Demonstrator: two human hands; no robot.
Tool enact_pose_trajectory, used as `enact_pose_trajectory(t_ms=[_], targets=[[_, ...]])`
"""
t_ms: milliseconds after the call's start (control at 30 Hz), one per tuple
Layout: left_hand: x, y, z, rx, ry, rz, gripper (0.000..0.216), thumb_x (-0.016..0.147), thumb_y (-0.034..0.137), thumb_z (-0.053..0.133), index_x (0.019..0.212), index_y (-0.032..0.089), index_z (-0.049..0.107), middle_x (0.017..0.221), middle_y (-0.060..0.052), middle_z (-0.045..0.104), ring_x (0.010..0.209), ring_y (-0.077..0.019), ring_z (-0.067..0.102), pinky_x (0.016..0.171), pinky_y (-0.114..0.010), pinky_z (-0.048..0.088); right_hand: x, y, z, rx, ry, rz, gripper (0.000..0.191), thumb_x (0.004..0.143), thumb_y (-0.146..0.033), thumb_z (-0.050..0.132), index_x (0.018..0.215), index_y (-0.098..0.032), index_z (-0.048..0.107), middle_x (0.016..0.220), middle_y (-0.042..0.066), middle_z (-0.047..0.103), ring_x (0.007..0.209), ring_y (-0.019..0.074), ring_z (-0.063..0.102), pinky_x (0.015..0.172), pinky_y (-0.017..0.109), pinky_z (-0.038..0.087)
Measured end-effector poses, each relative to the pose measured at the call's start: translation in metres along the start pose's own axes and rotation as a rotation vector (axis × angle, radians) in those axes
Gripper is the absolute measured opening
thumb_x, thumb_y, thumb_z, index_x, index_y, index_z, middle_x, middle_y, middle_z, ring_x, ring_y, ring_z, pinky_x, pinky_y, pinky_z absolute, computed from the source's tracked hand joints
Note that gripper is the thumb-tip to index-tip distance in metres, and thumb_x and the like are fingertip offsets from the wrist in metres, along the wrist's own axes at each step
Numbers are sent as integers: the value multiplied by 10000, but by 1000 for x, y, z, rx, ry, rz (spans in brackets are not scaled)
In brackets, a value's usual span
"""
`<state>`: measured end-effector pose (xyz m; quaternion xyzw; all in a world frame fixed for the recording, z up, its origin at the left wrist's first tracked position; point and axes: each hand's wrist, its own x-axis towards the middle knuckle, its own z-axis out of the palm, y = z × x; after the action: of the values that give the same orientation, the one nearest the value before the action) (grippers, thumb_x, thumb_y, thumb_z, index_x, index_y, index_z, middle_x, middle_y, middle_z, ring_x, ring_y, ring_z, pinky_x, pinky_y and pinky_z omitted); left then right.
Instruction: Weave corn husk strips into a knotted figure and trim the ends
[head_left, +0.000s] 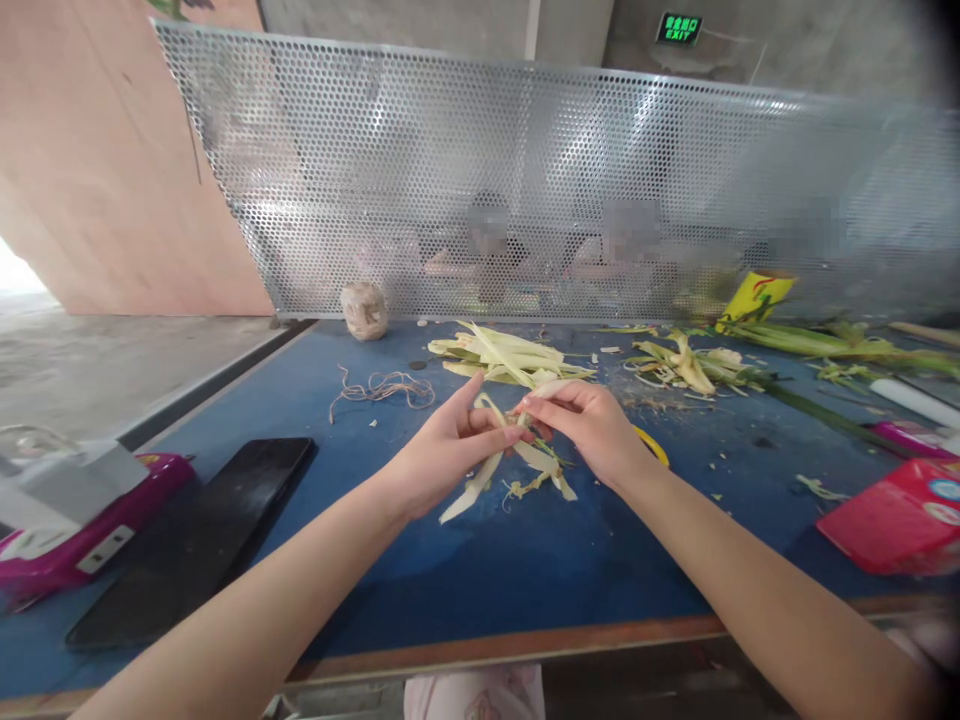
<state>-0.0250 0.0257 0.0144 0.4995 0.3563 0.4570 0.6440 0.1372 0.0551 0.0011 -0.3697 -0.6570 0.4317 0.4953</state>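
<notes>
the left hand [456,440] and right hand [596,425] pinch pale husk strips [474,492] in their fingertips over a blue table [525,575], loose ends trailing beneath the hands. a pile of husks [514,352] lies just beyond; string [386,385] sits tangled to its left, and a black phone [195,540] rests near the left forearm. a perforated metal screen [442,140] rises along the far edge.

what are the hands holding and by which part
The left hand and right hand pinch pale husk strips where they bunch together, loose ends hanging below; the exact grip is partly hidden.
</notes>
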Motion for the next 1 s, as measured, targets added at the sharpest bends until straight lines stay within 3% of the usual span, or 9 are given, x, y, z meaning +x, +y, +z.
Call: enact_pose_trajectory(t_ms=[133, 267, 433, 533, 733, 1000], targets=[[1, 0, 1, -90, 97, -56, 816, 734, 255, 639, 1394, 162, 169, 738, -14, 652, 706, -126, 599, 685, -259, 432, 1, 5, 1, 116, -75, 76, 199, 726, -374, 626, 747, -178, 652, 634, 2, 604, 553, 91, 514, 550, 242, 420], [3, -4, 0, -55, 47, -37, 965, 671, 202, 702, 1402, 134, 77, 684, 6, 650, 756, -136, 617, 766, -274, 431, 1, 3, 1, 145, -133, 114, 205, 768, -378, 586, 808, -185, 644, 684, 4, 602, 596, 82, 524, 569, 217, 426], [4, -3, -2, 73, 60, 172, 1032, 631, 107, 703, 1401, 157, 18, 728, 6, 657, 708, -123, 618, 750, -286, 449, 0, -4, -1, 140, -286, 212, 261, 800, -425, 529, 909, -191, 572, 815, 25, 588, 617, 93, 545, 541, 225, 442], [4, 1, -3, 188, 146, 287, 1016, 639, 119, 695, 1401, 171, 25, 734, 4, 647, 674, -122, 605, 692, -280, 463, -1, -5, -3, 68, -357, 215, 274, 763, -376, 599, 956, -195, 528, 659, -26, 530, 505, 69, 475, 471, 203, 391], [5, 4, -7, 299, 150, 350, 1013, 648, 147, 696, 1403, 184, 21, 711, -3, 660, 685, -150, 625, 684, -309, 488, -1, -6, -9, -69, -341, 125, 166, 803, -330, 553, 778, -166, 556, 537, -55, 432, 457, 49, 377, 446, 189, 318], [8, 5, -10, 208, 111, 332, 1056, 625, 89, 702, 1402, 173, -9, 624, 28, 643, 596, -112, 608, 624, -248, 484, 0, -9, -13, 69, -391, 164, 189, 759, -286, 599, 659, -170, 489, 487, -72, 413, 389, 34, 287, 383, 192, 211]])
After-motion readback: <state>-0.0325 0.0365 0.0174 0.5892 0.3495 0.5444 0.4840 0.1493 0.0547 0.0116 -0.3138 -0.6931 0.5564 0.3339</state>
